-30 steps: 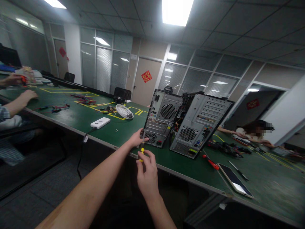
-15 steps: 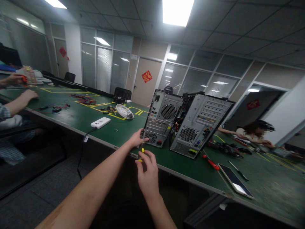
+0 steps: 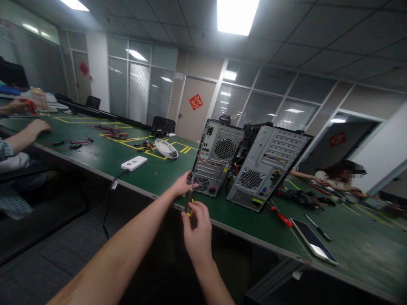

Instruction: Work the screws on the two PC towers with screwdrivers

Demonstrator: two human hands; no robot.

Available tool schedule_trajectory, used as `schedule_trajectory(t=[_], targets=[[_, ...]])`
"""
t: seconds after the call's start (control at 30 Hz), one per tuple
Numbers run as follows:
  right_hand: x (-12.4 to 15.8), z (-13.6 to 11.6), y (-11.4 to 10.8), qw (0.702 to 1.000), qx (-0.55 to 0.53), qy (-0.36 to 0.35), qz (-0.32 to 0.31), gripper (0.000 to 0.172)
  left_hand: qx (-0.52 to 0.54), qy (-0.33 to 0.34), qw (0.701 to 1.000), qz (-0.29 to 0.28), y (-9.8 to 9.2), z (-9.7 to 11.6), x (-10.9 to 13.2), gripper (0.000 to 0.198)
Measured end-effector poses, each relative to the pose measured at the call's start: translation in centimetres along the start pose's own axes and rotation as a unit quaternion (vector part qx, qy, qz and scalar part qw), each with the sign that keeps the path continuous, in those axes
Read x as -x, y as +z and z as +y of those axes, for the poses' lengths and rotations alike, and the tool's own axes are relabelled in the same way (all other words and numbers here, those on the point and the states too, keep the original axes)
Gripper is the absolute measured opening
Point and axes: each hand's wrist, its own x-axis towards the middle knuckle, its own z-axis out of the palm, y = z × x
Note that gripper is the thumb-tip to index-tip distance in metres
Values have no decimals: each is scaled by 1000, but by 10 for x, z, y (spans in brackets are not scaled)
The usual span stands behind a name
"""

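Two grey computer cases stand upright on the green table (image 3: 104, 157), their rear panels facing me. My left hand (image 3: 183, 184) rests against the lower left corner of the nearer left case (image 3: 217, 157), fingers curled on its edge. Just below it, my right hand (image 3: 196, 227) is closed round a small yellow-and-black screwdriver (image 3: 189, 207), whose tip points up toward that corner. The second case (image 3: 266, 167) leans beside the first, to its right.
A white power bank (image 3: 134, 163) with a cable and a white round fan (image 3: 166, 148) lie left of the cases. A red-handled screwdriver (image 3: 281, 217), a phone (image 3: 313, 241) and a dark tool lie to the right. Other people work at the far left and far right.
My right hand has turned slightly on the screwdriver, so less of its yellow handle shows. The left hand and the cases have stayed put.
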Motion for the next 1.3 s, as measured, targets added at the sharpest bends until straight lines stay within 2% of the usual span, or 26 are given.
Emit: schedule_trajectory(t=[0.43, 0.7, 1.03, 1.3], targets=[[1, -1, 0, 1000, 7, -25, -5, 22, 16, 0, 1000, 7, 0, 2, 1, 88], [1, -4, -1, 999, 3, -33, 2, 28, 35, 2, 999, -6, 1, 3, 1, 87], [2, -3, 0, 999, -3, -29, -23, 34, 54, -10, 998, -7, 1, 3, 1, 88], [2, -3, 0, 1000, -8, -15, -11, 32, 53, -11, 999, -7, 0, 5, 3, 88]])
